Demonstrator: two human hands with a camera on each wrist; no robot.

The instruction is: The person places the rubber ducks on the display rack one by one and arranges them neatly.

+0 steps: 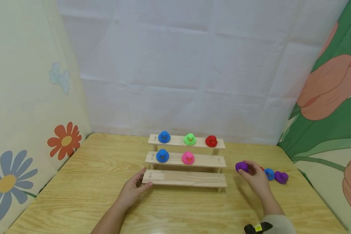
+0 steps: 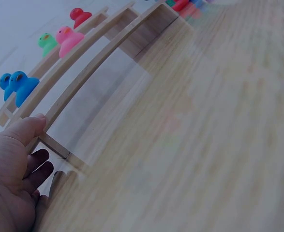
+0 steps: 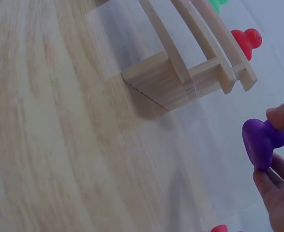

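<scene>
A wooden three-tier rack (image 1: pixel 184 178) stands on the table. My left hand (image 1: pixel 131 191) holds the left end of its lowest tier, thumb at the front edge. My right hand (image 1: pixel 255 177) pinches a purple rubber duck (image 1: pixel 241 167) to the right of the rack; the right wrist view shows the purple duck (image 3: pixel 262 140) between thumb and fingers, above the table. On the top tier sit a blue duck (image 1: pixel 164 137), a green duck (image 1: pixel 190 139) and a red duck (image 1: pixel 211 141). The middle tier carries another blue duck (image 1: pixel 162 156) and a pink duck (image 1: pixel 188 158).
Beyond my right hand, a blue duck (image 1: pixel 269 174) and a second purple duck (image 1: pixel 281 177) lie on the table (image 1: pixel 175 211), with a bit of red showing beside them. A white cloth (image 1: pixel 175 65) hangs behind; flower-patterned panels (image 1: pixel 23 107) flank both sides.
</scene>
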